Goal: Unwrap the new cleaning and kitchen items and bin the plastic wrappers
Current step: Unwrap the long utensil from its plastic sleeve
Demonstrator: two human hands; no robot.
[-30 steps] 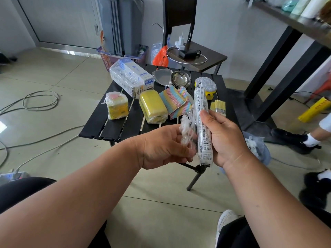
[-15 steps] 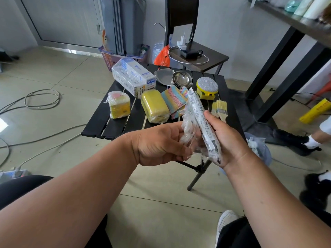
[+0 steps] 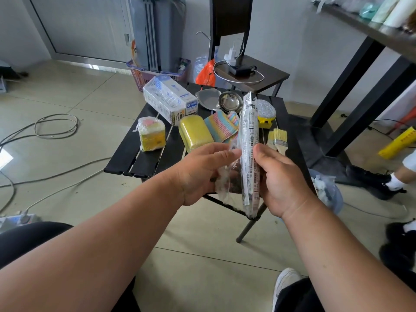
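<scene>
Your right hand grips long printed wrapper upright, frame centre, above black table. Your left hand pinches clear crumpled plastic beside it.

Your left hand and right hand are bare, with no gloves, rings or watch, and both forearms are uncovered with no sleeve in view. Beneath the forearms you wear black trousers, and just right of the right forearm shows one white shoe.
</scene>
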